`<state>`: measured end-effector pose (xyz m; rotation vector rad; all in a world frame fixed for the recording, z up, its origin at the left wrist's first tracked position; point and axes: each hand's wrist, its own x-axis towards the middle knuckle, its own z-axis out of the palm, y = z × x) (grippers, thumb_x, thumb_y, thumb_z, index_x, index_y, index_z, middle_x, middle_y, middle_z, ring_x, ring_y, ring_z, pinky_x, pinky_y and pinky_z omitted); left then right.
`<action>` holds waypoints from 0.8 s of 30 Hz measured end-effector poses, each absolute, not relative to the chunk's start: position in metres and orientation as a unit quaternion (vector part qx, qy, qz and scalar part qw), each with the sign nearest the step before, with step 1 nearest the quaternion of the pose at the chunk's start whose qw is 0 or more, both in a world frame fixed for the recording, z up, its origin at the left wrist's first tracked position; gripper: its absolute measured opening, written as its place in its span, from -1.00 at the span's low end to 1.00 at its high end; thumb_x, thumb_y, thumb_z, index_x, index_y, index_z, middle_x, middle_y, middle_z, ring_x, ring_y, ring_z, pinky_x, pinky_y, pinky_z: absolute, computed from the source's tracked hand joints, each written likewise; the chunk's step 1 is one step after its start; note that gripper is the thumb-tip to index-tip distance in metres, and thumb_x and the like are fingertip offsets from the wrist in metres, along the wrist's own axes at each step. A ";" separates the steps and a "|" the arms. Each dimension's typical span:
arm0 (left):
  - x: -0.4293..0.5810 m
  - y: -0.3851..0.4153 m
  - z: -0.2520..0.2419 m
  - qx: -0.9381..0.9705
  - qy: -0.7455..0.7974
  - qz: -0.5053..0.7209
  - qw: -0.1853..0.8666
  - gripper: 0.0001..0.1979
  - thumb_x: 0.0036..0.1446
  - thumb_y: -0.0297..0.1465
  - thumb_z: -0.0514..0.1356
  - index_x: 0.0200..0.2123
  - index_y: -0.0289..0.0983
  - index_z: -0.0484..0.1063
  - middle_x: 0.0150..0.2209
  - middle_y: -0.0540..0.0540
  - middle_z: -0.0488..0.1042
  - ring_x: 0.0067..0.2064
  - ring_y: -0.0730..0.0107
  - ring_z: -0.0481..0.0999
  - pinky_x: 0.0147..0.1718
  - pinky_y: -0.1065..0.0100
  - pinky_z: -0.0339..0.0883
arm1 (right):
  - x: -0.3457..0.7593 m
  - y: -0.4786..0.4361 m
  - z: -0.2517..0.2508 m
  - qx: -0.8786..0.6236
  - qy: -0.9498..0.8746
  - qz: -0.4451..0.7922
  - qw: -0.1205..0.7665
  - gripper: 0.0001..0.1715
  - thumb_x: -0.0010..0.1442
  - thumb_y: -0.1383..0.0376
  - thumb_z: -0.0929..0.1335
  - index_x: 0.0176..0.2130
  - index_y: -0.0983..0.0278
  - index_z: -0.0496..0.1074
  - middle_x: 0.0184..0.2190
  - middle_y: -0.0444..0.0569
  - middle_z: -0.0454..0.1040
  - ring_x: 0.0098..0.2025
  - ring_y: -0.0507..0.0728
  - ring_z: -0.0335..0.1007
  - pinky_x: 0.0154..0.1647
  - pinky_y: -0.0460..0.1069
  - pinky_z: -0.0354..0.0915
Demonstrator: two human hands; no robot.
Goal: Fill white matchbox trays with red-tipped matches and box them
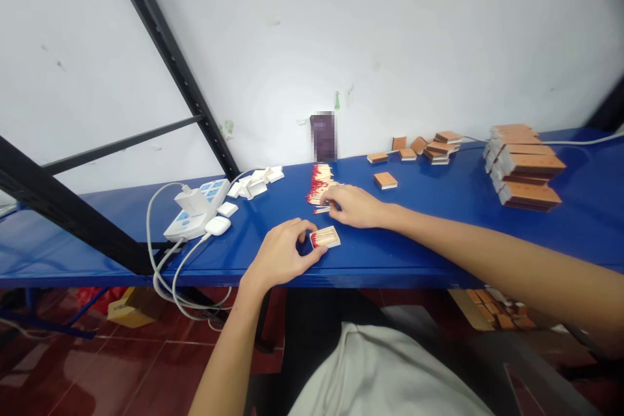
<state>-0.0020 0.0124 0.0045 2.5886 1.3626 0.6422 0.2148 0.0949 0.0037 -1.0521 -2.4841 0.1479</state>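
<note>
A white matchbox tray (334,238) lies on the blue table near its front edge, holding a layer of red-tipped matches. My left hand (285,252) grips this tray, thumb at the front and fingers at the back left corner. Behind it a loose pile of matches (322,177) stretches toward the wall, heads mostly to the left. At the near end of that pile, my right hand (355,206) has its thumb and fingers closed on a few matches (321,210). The fingertips partly hide how many matches they touch.
Several white trays (253,183) lie to the left, beside a power strip (197,213) with a charger and white cables. Brown matchboxes (441,146) are scattered at the back right, and a large stack of matchboxes (526,169) stands further right. A black shelf post (170,52) rises at the left.
</note>
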 end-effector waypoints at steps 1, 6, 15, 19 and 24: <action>-0.002 0.013 0.004 0.862 0.454 0.214 0.074 -0.75 0.20 -0.16 0.23 -0.19 -0.19 0.44 -0.40 0.03 0.34 -0.36 0.33 0.36 -0.35 0.32 0.20 | 0.215 0.095 0.003 -0.379 -0.897 0.053 0.219 -0.71 0.19 0.43 0.29 -0.12 0.23 0.49 -0.14 -0.02 0.56 -0.16 0.14 0.41 -0.21 -0.02 0.19; -0.002 0.012 0.004 0.861 0.456 0.214 0.075 -0.76 0.19 -0.17 0.24 -0.19 -0.19 0.44 -0.40 0.04 0.34 -0.36 0.34 0.36 -0.35 0.32 0.19 | 0.214 0.096 0.003 -0.378 -0.900 0.058 0.210 -0.81 0.27 0.29 0.31 -0.16 0.24 0.50 -0.18 0.01 0.54 -0.18 0.14 0.41 -0.21 -0.02 0.20; -0.003 0.012 0.005 0.861 0.453 0.218 0.071 -0.76 0.19 -0.17 0.24 -0.20 -0.21 0.44 -0.40 0.03 0.35 -0.37 0.34 0.35 -0.35 0.31 0.20 | 0.213 0.099 0.000 -0.393 -0.894 0.056 0.210 -0.84 0.30 0.24 0.30 -0.23 0.23 0.47 -0.21 -0.02 0.55 -0.20 0.13 0.40 -0.27 -0.03 0.16; -0.003 0.012 0.005 0.863 0.451 0.216 0.069 -0.75 0.20 -0.15 0.23 -0.20 -0.21 0.44 -0.40 0.03 0.35 -0.36 0.33 0.36 -0.35 0.31 0.20 | 0.213 0.101 -0.001 -0.390 -0.896 0.049 0.205 -0.84 0.30 0.27 0.29 -0.22 0.24 0.47 -0.20 -0.01 0.54 -0.19 0.13 0.41 -0.27 -0.03 0.16; -0.002 0.012 0.006 0.863 0.451 0.217 0.069 -0.77 0.20 -0.18 0.23 -0.21 -0.21 0.44 -0.40 0.02 0.35 -0.36 0.34 0.36 -0.35 0.32 0.20 | 0.213 0.099 0.000 -0.390 -0.897 0.049 0.201 -0.84 0.30 0.28 0.30 -0.21 0.24 0.48 -0.19 0.00 0.55 -0.18 0.13 0.41 -0.26 -0.03 0.17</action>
